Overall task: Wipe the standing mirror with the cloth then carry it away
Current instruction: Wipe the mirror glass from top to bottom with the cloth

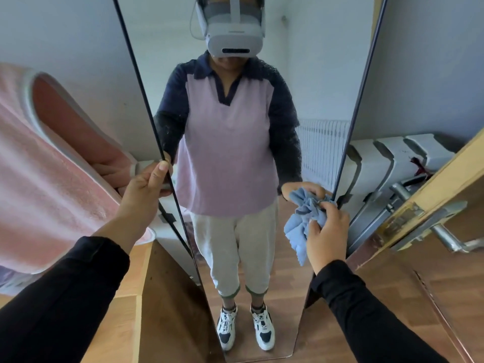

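Observation:
The tall standing mirror (pixel 309 82) with a thin black frame stands straight ahead on the wooden floor and reflects a person with a headset. My left hand (pixel 142 191) grips the mirror's left frame edge at mid height, thumb on the front. My right hand (pixel 327 231) holds a crumpled light blue cloth (pixel 301 218) against the glass near the right frame edge, low on the mirror. Part of the cloth hangs down below my fingers.
A pink towel (pixel 39 166) hangs at the left over a wooden surface (pixel 131 271). A white radiator (pixel 392 158) stands behind the mirror on the right. A wooden door (pixel 445 184) with a metal handle (pixel 450 237) juts in at the right.

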